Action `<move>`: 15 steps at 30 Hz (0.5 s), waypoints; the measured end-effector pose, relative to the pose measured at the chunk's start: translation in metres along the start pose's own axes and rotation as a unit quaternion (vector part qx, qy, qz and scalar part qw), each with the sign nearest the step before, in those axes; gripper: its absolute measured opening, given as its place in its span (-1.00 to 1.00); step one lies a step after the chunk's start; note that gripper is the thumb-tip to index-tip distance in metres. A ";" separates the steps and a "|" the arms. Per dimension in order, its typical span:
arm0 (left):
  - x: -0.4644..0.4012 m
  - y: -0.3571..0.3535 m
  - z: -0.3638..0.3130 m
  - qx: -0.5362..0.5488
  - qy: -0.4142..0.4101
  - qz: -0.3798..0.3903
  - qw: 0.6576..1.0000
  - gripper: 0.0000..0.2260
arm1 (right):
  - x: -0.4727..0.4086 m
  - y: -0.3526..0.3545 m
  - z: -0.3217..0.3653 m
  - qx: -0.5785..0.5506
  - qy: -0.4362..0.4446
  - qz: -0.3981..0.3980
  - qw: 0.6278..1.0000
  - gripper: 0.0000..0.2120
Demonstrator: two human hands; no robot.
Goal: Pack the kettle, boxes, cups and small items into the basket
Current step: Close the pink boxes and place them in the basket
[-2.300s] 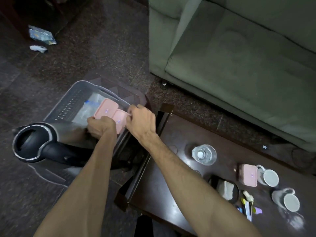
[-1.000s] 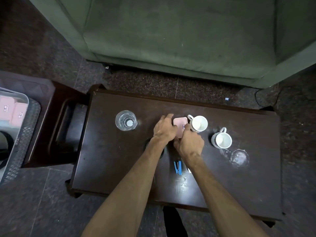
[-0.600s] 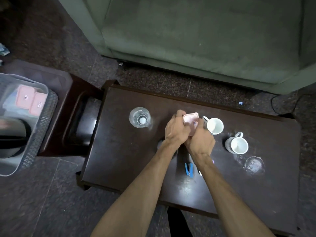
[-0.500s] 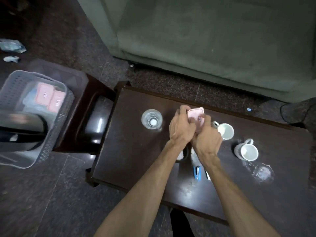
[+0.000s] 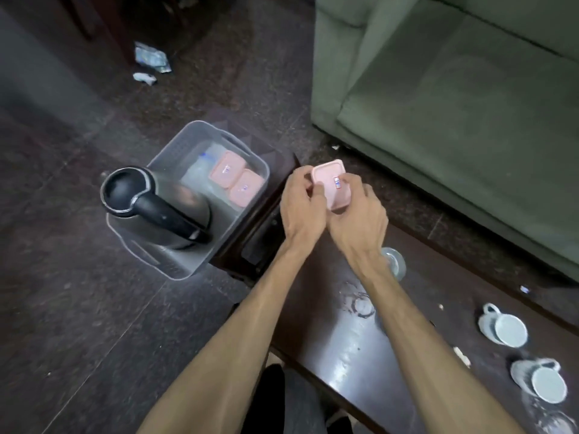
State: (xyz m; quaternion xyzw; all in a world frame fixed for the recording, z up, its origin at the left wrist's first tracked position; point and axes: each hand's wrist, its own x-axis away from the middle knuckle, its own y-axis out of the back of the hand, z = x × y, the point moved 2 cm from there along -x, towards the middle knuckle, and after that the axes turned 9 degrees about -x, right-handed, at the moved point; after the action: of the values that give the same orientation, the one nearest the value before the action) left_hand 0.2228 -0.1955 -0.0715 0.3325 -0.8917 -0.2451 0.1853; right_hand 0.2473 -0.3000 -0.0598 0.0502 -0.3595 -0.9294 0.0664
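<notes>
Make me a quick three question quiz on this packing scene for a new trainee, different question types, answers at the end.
1. True or false: the black and steel electric kettle already stands in the grey perforated plastic basket.
2. How many pink lidded plastic boxes lie in the basket? A) one B) two C) three
3. Fill in: the third pink box is held by ____ hands, the left hand and the right hand, above the end of the dark wooden coffee table, where two white ceramic cups wait.

Key: 1 true; 2 B; 3 both.
</notes>
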 end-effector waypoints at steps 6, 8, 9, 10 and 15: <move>-0.046 0.081 0.047 -0.016 0.058 -0.074 0.995 -0.72 | -0.005 -0.080 0.067 -0.042 0.008 0.115 0.992 -0.55; -0.057 0.102 0.059 -0.024 0.083 -0.095 0.992 -0.70 | -0.003 -0.102 0.085 -0.049 0.017 0.142 0.989 -0.55; -0.062 0.112 0.064 -0.023 0.100 -0.103 0.989 -0.69 | -0.004 -0.111 0.093 -0.051 0.027 0.152 0.987 -0.55; -0.067 0.120 0.070 -0.017 0.118 -0.111 0.987 -0.69 | -0.005 -0.121 0.102 -0.050 0.041 0.164 0.984 -0.55; -0.089 0.139 0.086 0.024 0.171 -0.121 0.977 -0.58 | -0.024 -0.156 0.131 0.010 0.097 0.207 0.974 -0.49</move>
State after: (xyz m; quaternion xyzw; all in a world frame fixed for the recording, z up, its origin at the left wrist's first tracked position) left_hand 0.1738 -0.0163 -0.0786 0.4793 -0.8053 -0.1839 0.2965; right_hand 0.2393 -0.0950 -0.0674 0.0652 -0.3630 -0.8827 0.2912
